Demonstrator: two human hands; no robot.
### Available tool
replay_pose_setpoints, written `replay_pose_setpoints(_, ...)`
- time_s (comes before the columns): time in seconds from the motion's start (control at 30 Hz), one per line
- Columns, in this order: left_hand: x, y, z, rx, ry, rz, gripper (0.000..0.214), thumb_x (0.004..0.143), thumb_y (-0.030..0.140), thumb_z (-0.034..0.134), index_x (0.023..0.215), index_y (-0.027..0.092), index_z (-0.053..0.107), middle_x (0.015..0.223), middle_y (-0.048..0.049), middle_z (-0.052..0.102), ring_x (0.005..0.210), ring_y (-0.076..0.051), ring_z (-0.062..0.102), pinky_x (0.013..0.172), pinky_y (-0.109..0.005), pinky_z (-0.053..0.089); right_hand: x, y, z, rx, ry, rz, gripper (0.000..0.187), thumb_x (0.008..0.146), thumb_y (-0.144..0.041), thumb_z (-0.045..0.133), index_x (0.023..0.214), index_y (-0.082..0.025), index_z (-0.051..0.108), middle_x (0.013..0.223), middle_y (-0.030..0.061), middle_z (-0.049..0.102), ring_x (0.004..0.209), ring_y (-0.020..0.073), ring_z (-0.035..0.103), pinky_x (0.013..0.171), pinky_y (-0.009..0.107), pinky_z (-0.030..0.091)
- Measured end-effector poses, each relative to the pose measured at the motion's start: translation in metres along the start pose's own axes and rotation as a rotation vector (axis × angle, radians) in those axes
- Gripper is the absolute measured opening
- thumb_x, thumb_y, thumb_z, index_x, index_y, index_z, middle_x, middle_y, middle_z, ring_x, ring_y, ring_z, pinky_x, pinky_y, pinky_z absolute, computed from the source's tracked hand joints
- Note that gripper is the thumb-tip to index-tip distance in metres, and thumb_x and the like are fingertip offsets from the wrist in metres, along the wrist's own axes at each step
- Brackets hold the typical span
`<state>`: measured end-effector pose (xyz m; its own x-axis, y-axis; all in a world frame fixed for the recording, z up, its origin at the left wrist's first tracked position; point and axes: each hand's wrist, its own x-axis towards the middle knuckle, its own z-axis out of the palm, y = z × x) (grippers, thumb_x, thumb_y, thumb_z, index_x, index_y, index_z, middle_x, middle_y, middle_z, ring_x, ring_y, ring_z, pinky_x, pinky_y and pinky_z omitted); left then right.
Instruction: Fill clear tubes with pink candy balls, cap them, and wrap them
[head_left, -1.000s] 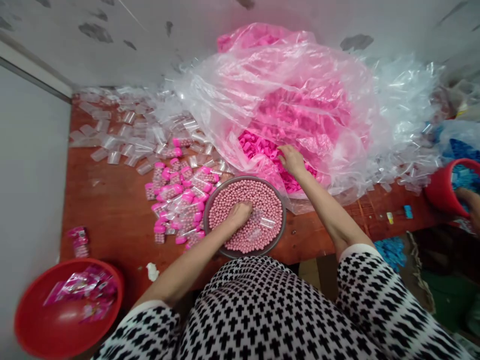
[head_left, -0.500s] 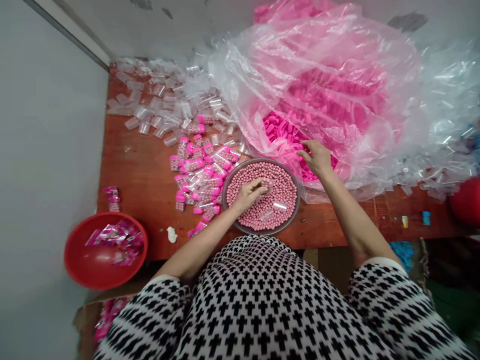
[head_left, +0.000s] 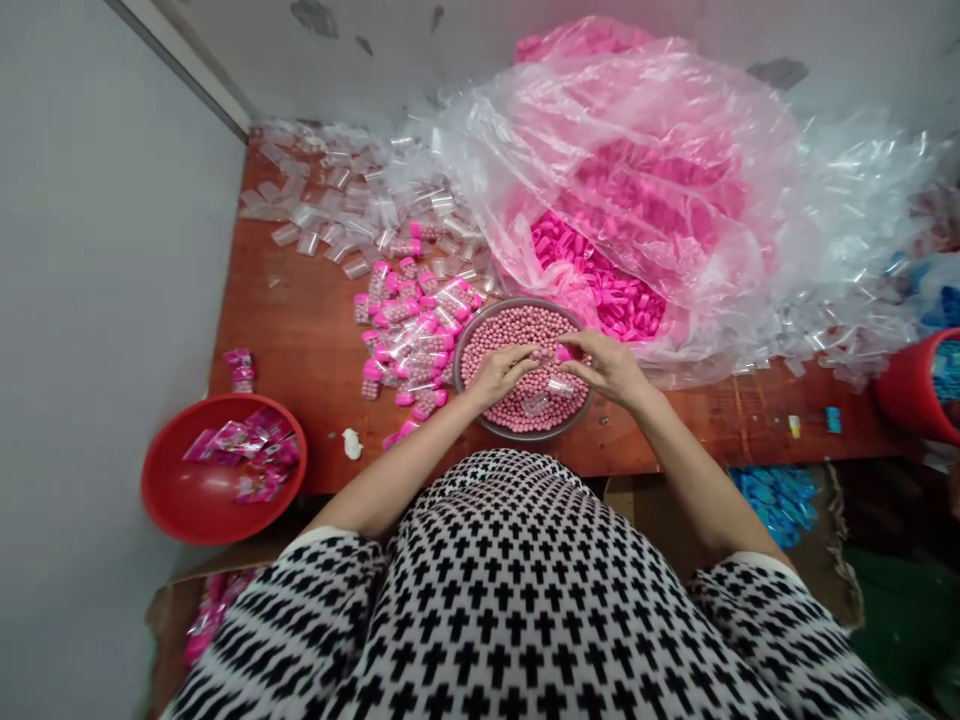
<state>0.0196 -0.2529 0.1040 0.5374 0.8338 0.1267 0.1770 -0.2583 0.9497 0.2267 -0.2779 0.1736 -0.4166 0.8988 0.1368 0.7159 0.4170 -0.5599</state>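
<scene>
A round metal bowl (head_left: 468, 343) full of small pink beads sits at the near edge of a reddish wooden table (head_left: 300, 330). Both my hands meet above the bowl. My left hand (head_left: 504, 370) grips a small clear tube filled with beads. My right hand (head_left: 609, 366) pinches a pink cap (head_left: 563, 352) right at the tube's end. Behind the bowl, a big clear plastic bag (head_left: 637, 160) spills loose pink caps (head_left: 600, 285).
Filled pink-capped tubes (head_left: 409, 335) lie heaped left of the bowl, empty clear tubes (head_left: 330, 210) farther back. A red basin (head_left: 180, 495) with pink packets stands low at the left. Crumpled clear plastic (head_left: 855, 230) and another red tub (head_left: 911, 385) are at the right.
My right hand left the bag of caps and came back over the bowl with a pink cap. My left hand rose out of the beads holding a tube.
</scene>
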Motion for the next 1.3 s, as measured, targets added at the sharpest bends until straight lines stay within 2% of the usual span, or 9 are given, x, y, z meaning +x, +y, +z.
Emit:
replay_pose_setpoints(0.13, -0.003, -0.001, -0.002, 0.048, -0.044, 0.046, 0.029, 0.087, 0.032, 0.053, 0.109, 0.018, 0.065, 0.102, -0.0049, 0.071, 0.093, -0.016, 0.066, 0.084, -0.027, 0.049, -0.003, -0.015, -0.003, -0.347, -0.271, -0.074, 0.04, 0.09, -0.035, 0.05, 0.127, -0.021, 0.052, 0.094, 0.0092, 0.066, 0.084, 0.0222, 0.06, 0.073, 0.031, 0.043)
replay_pose_setpoints(0.27, -0.002, 0.0, -0.007, 0.205, -0.054, 0.125, 0.025, 0.089, 0.03, 0.05, 0.103, 0.018, 0.066, 0.098, -0.0062, 0.071, 0.092, -0.017, 0.065, 0.084, -0.027, 0.047, -0.002, -0.024, 0.002, -0.486, -0.372, -0.018, 0.039, 0.088, -0.03, 0.053, 0.126, -0.021, 0.051, 0.098, 0.0104, 0.066, 0.089, 0.0239, 0.061, 0.076, 0.032, 0.041)
replay_pose_setpoints(0.37, -0.005, 0.002, -0.013, 0.297, -0.076, 0.116, 0.023, 0.09, 0.027, 0.048, 0.101, 0.018, 0.065, 0.097, -0.0063, 0.07, 0.091, -0.016, 0.064, 0.082, -0.027, 0.047, -0.006, -0.019, 0.008, -0.505, -0.425, 0.042, 0.032, 0.088, -0.03, 0.054, 0.118, -0.02, 0.056, 0.098, 0.0119, 0.067, 0.089, 0.0246, 0.062, 0.076, 0.032, 0.041)
replay_pose_setpoints(0.47, -0.01, 0.002, -0.016, 0.286, -0.06, 0.08, 0.022, 0.09, 0.027, 0.048, 0.101, 0.018, 0.065, 0.096, -0.0065, 0.07, 0.09, -0.016, 0.064, 0.082, -0.027, 0.047, -0.013, -0.01, 0.013, -0.376, -0.349, 0.085, 0.034, 0.087, -0.032, 0.055, 0.119, -0.02, 0.055, 0.106, 0.0118, 0.066, 0.092, 0.0246, 0.063, 0.075, 0.032, 0.044)
replay_pose_setpoints(0.6, -0.014, 0.004, -0.011, 0.155, -0.008, 0.043, 0.024, 0.089, 0.031, 0.051, 0.104, 0.02, 0.066, 0.101, -0.0044, 0.07, 0.093, -0.016, 0.064, 0.085, -0.028, 0.047, -0.016, -0.008, 0.018, -0.027, -0.015, 0.103, 0.033, 0.087, -0.038, 0.056, 0.114, -0.019, 0.056, 0.102, 0.0088, 0.067, 0.089, 0.0202, 0.062, 0.077, 0.031, 0.048)
replay_pose_setpoints(0.7, -0.015, 0.01, -0.005, 0.083, -0.025, 0.057, 0.026, 0.087, 0.034, 0.053, 0.104, 0.02, 0.068, 0.1, -0.0043, 0.071, 0.091, -0.017, 0.066, 0.083, -0.027, 0.048, -0.013, -0.013, 0.021, 0.111, 0.119, 0.076, 0.031, 0.086, -0.042, 0.057, 0.106, -0.019, 0.06, 0.092, 0.0072, 0.067, 0.081, 0.0175, 0.061, 0.075, 0.029, 0.049)
replay_pose_setpoints(0.93, -0.015, 0.018, 0.0, -0.061, -0.024, 0.0, 0.032, 0.087, 0.039, 0.052, 0.106, 0.019, 0.068, 0.106, -0.0055, 0.07, 0.092, -0.017, 0.066, 0.081, -0.028, 0.051, -0.011, -0.015, 0.022, 0.166, 0.094, 0.072, 0.029, 0.085, -0.045, 0.056, 0.097, -0.019, 0.062, 0.083, 0.0049, 0.064, 0.073, 0.0156, 0.058, 0.067, 0.028, 0.047)
replay_pose_setpoints(1.03, -0.016, 0.018, -0.002, -0.047, -0.031, 0.02, 0.032, 0.087, 0.04, 0.052, 0.103, 0.018, 0.069, 0.101, -0.0057, 0.071, 0.089, -0.016, 0.067, 0.078, -0.026, 0.051, -0.014, -0.017, 0.02, 0.133, 0.064, 0.046, 0.028, 0.087, -0.045, 0.054, 0.094, -0.019, 0.061, 0.08, 0.0049, 0.062, 0.073, 0.0163, 0.056, 0.068, 0.028, 0.046)
replay_pose_setpoints(1.3, -0.015, 0.015, 0.003, 0.351, -0.065, 0.175, 0.03, 0.091, 0.035, 0.044, 0.098, 0.02, 0.069, 0.081, -0.0051, 0.072, 0.075, -0.015, 0.067, 0.07, -0.025, 0.049, -0.018, -0.024, 0.025, -0.063, -0.029, -0.007, 0.016, 0.091, -0.032, 0.048, 0.088, -0.019, 0.056, 0.078, 0.0058, 0.059, 0.074, 0.0184, 0.054, 0.067, 0.028, 0.042)
